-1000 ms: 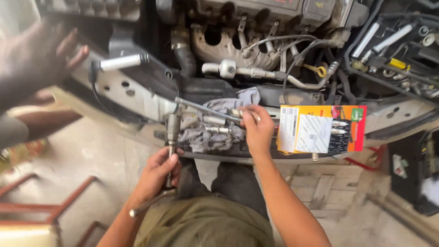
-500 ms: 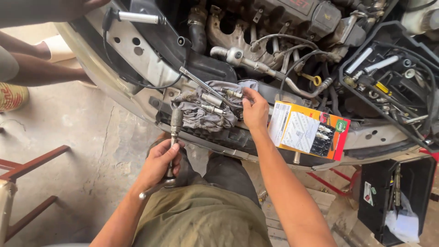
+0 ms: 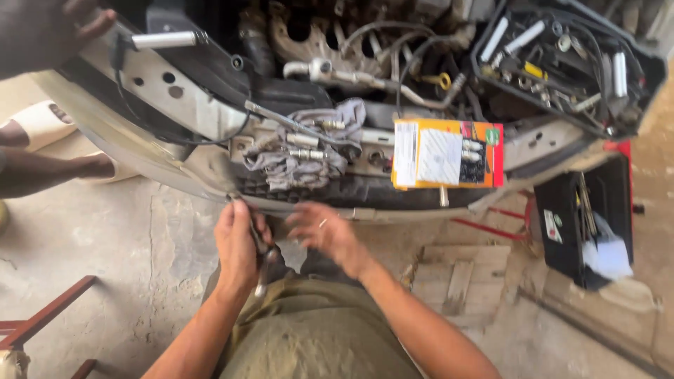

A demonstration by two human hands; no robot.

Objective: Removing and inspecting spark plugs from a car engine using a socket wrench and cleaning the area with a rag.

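My left hand point(image 3: 237, 245) is closed around a metal ratchet wrench point(image 3: 257, 249), held low in front of my lap below the car's front frame point(image 3: 175, 91). My right hand point(image 3: 324, 231) is beside it, blurred, fingers spread and holding nothing. Above both hands a grey rag point(image 3: 298, 151) lies on the frame with several metal spark plugs point(image 3: 303, 140) and a long metal bar point(image 3: 295, 125) on it. An orange and white carton point(image 3: 446, 153) rests on the frame to the right of the rag.
The open engine bay point(image 3: 365, 49) fills the top. A black tool case point(image 3: 562, 56) lies at top right, a black toolbox point(image 3: 583, 224) on the floor at right. Another person's hand point(image 3: 42, 31) and sandalled feet point(image 3: 42, 126) are at left. A red stool point(image 3: 42, 319) stands at lower left.
My right hand has left the rag and plugs and dropped toward my left hand. My left hand has lowered the wrench from the frame toward my lap. The view has swung right.
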